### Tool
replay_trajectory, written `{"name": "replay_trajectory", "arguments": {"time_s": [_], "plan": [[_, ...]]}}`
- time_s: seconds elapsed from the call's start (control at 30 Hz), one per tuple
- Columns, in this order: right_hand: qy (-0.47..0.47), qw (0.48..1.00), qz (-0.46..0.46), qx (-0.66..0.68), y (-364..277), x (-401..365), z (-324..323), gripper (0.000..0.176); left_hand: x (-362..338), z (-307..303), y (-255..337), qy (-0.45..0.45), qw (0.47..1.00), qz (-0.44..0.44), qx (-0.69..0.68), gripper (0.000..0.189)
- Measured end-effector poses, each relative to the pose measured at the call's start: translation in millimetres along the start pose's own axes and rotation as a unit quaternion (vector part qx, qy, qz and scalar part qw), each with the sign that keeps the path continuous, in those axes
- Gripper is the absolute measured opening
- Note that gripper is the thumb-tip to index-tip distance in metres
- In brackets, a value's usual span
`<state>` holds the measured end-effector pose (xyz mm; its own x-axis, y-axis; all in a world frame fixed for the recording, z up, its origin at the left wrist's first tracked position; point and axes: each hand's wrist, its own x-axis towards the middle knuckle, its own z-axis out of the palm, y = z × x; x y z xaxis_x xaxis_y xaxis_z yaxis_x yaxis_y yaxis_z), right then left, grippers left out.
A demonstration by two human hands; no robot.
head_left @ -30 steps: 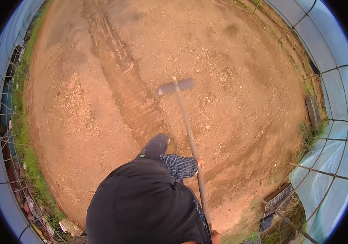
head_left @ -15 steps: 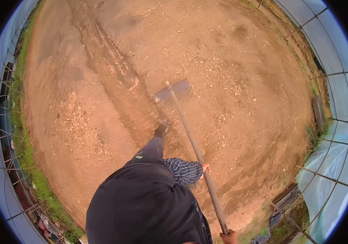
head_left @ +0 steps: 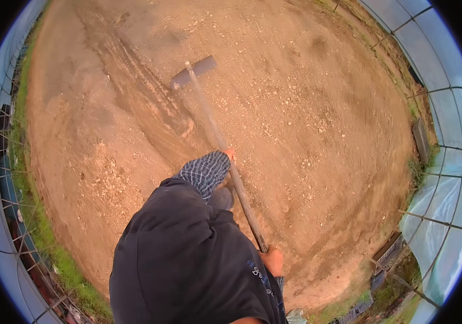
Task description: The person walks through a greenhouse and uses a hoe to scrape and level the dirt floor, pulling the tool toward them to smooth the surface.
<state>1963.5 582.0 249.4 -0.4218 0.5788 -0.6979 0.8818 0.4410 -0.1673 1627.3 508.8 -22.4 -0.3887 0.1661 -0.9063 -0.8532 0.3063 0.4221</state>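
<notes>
A long wooden pole [head_left: 242, 195] runs from the lower middle up to a flat grey blade [head_left: 203, 71], which lies on the stony brown ground [head_left: 317, 146]. My left hand [head_left: 230, 155], below a checked sleeve [head_left: 204, 171], is closed around the pole about midway along. At the pole's near end my right hand [head_left: 273, 261] is wrapped around the wood. The blade sits just right of a muddy rut [head_left: 155, 110].
Scattered pale stones [head_left: 106, 175] lie at the left. A grass strip [head_left: 52, 254] and a frame with plastic sheeting [head_left: 442, 216] border the ground. A dark board [head_left: 420, 139] and a crate [head_left: 387, 252] are at the right edge.
The pole and blade have moved away from me and to the left. Both my hands have moved up and left with the pole, and the checked sleeve reaches farther forward.
</notes>
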Motion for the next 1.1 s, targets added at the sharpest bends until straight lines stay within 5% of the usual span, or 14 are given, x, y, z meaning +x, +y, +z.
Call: {"name": "replay_trajectory", "arguments": {"time_s": [0.17, 0.43, 0.57, 0.6, 0.7, 0.8, 0.93, 1.1], "plan": [[0.228, 0.963, 0.046, -0.14, 19, -49, 18, 0.016, -30, 33, -40, -0.008, 0.993, -0.076, -0.093, 0.03], [0.16, 0.963, 0.151, -0.154, 4, -132, 4, 0.017, -96, 37, -81, -0.053, 0.964, -0.238, -0.11, 0.011], [0.126, 0.962, 0.17, -0.171, -50, -112, 10, 0.02, -31, -3, -93, -0.107, 0.946, -0.285, -0.111, 0.008], [0.117, 0.964, 0.167, -0.171, -72, -93, 9, 0.02, -85, -17, -19, -0.085, 0.957, -0.247, -0.126, 0.009], [0.075, 0.969, 0.16, -0.17, -131, -57, 16, 0.022, -16, -59, 20, -0.059, 0.955, -0.269, -0.115, 0.011], [0.08, 0.98, 0.113, -0.143, -231, 19, 19, 0.021, 56, -122, 111, -0.112, 0.98, -0.135, -0.097, 0.014], [0.129, 0.988, 0.054, -0.065, -375, 79, 30, 0.016, 124, -219, 261, -0.041, 0.995, -0.087, 0.017, 0.024], [0.173, 0.984, 0.033, -0.005, -401, 71, 49, 0.012, 131, -243, 293, 0.026, 0.995, -0.088, -0.031, 0.02]]}}
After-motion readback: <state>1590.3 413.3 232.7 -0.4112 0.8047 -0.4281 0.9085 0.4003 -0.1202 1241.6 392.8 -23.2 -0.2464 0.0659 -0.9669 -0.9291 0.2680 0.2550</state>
